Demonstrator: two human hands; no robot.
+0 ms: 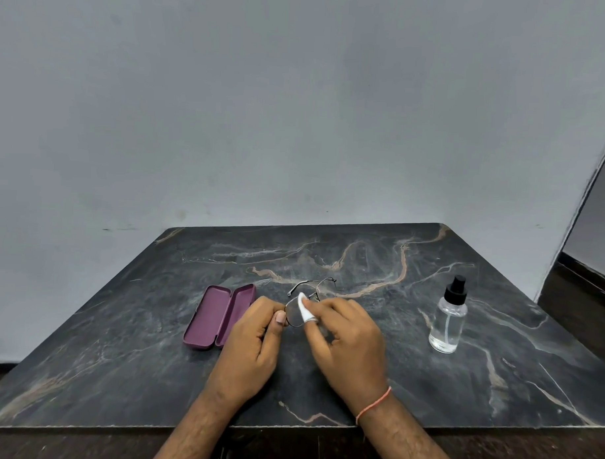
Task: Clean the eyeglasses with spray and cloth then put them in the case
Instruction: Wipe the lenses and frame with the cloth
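While hands [301,335] hide eyeglasses [311,295], open case [219,315] left, probably clear spray bottle [448,320] right.

You get dim, even light with soft shadows, slight overall softness, and wide-angle bending at the frame's right edge.

In front of me lies a dark marble-patterned worktop [361,259], black-grey with pale and rusty veins running across it, its near edge showing a thin light line. Behind it rises a plain grey-white wall [264,107], lightly scuffed low down near the worktop's far edge. Off to my right a wall corner [583,201] slants down, with a dark skirting band [587,273] beyond it. Below the worktop's front edge runs a dark brown wooden floor [46,443]. A thin orange thread [374,403] circles my right wrist.
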